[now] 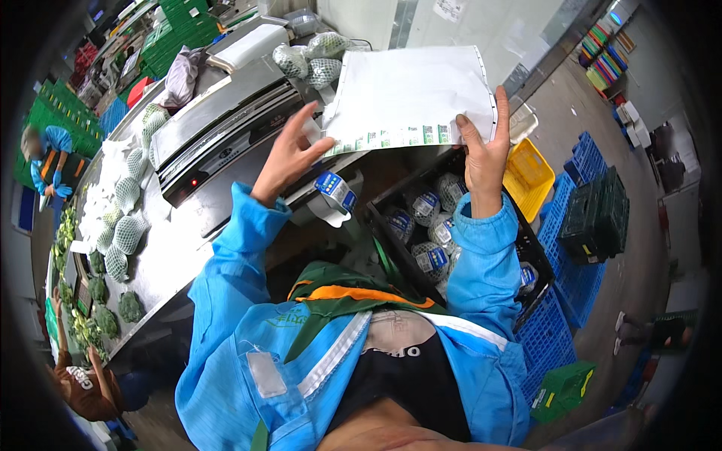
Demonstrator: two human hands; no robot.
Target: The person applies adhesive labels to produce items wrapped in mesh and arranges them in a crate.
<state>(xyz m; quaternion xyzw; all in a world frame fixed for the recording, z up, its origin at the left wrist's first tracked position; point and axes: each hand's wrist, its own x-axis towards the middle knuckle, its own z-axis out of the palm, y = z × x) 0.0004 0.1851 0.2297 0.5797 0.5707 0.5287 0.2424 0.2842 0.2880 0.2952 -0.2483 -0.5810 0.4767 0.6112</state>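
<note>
Both my hands hold a white sheet (410,86) up in front of me, with a row of small green-and-white printed labels along its near edge. My left hand (284,159) is at the near left corner, thumb on the edge and index finger stretched out beside it; its other fingers are partly hidden. My right hand (485,154) grips the near right corner, thumb on top and index finger along the side. Below the sheet, a blue-and-white printed label (336,192) sticks out by the bench. Wrapped round produce (431,259) with blue labels fills a black crate (538,301).
Left of me, a metal machine (226,146) with a red light stands on the bench, near net-sleeved produce (129,233) and broccoli (131,307). A yellow basket (530,169), blue pallets (575,270) and a dark green crate (598,214) lie right. Two co-workers (56,161) stand left.
</note>
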